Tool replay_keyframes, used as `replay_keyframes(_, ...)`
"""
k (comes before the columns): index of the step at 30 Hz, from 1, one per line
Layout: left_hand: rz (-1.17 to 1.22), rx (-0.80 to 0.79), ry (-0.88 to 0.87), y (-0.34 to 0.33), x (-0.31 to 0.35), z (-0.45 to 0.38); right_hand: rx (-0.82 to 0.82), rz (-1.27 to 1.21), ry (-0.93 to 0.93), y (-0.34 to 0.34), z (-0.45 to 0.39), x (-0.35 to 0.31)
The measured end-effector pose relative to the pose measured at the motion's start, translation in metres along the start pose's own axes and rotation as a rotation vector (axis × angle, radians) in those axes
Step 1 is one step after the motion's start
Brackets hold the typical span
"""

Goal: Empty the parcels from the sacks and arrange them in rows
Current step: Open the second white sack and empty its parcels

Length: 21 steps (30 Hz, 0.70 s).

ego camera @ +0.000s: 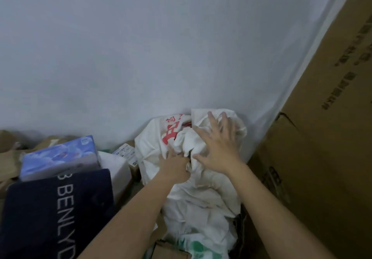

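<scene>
The left hand is bunching a fold of the white sack, slumped against the far wall right of the stacked parcels, while the right hand is pressing flat with fingers spread, so finding the mouth before tipping would serve best.

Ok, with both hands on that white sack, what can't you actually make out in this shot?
Head view only:
- What the crumpled white woven sack with red print holds: its own folds cover the inside.
- Left hand fingertips: buried in the sack's folds, so its exact grip is unclear.
- Tall brown cardboard box: cut off by the right edge, print blurred.
- Dark navy lettered package: cut off by the left and bottom edges.
</scene>
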State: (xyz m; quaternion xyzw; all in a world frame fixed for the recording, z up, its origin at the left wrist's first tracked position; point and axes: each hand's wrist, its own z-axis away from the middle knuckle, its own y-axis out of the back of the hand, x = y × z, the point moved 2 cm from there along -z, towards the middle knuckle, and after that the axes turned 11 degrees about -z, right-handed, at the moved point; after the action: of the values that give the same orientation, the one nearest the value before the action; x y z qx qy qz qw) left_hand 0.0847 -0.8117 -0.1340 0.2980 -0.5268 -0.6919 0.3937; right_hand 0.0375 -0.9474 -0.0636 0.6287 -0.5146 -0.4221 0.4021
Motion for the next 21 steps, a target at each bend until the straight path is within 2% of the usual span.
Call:
replay_keyframes(2,-0.029,-0.067,-0.012,-0.010,-0.007,-0.003,-0.291,0.085,-0.060,-0.020,-0.012,0.007)
replay_keyframes(3,-0.024,-0.107,-0.013,-0.015,-0.012,-0.004,-0.380,0.111,-0.067,-0.031,-0.015,0.010)
replay_keyframes(5,0.021,-0.155,-0.025,-0.016,-0.022,-0.001,-0.463,0.085,-0.095,-0.052,-0.020,0.015)
replay_keyframes(7,0.081,-0.081,-0.038,-0.012,-0.027,0.000,-0.488,0.082,-0.126,-0.066,-0.024,0.017)
replay_keyframes(10,0.195,0.134,0.036,-0.001,-0.033,0.005,-0.420,0.124,-0.101,-0.076,-0.026,0.018)
replay_keyframes(11,0.213,0.136,0.086,-0.002,-0.038,0.001,-0.393,0.132,-0.081,-0.079,-0.026,0.018)
replay_keyframes(13,0.261,0.016,0.141,-0.001,-0.044,-0.002,-0.344,0.105,-0.066,-0.076,-0.029,0.018)
replay_keyframes(15,0.317,-0.067,0.110,0.004,-0.046,-0.005,-0.294,0.052,-0.051,-0.058,-0.039,0.018)
replay_keyframes(18,0.470,-0.069,0.044,0.015,-0.053,-0.011,-0.141,-0.089,-0.010,-0.011,-0.058,0.014)
replay_keyframes(21,0.811,-0.015,-0.008,0.036,-0.060,-0.016,-0.049,-0.289,0.026,0.042,-0.070,0.000)
